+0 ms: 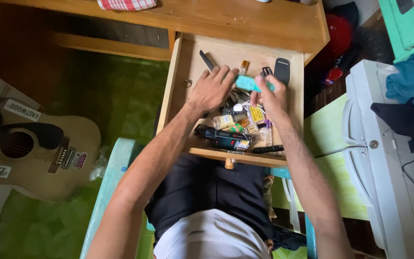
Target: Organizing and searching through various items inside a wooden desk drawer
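Head view: right hand pinches a small teal object over the open wooden drawer; left hand, fingers spread, rests on the clutter beside it, gripping nothing.

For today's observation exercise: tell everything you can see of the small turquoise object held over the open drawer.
The turquoise object is small, oblong and smooth, plastic by its look, lying roughly level above the open wooden drawer. The right hand pinches its right end, hiding that part; the left hand has fingertips at its left end. Its kind cannot be told. Below it lie small bottles and other clutter.
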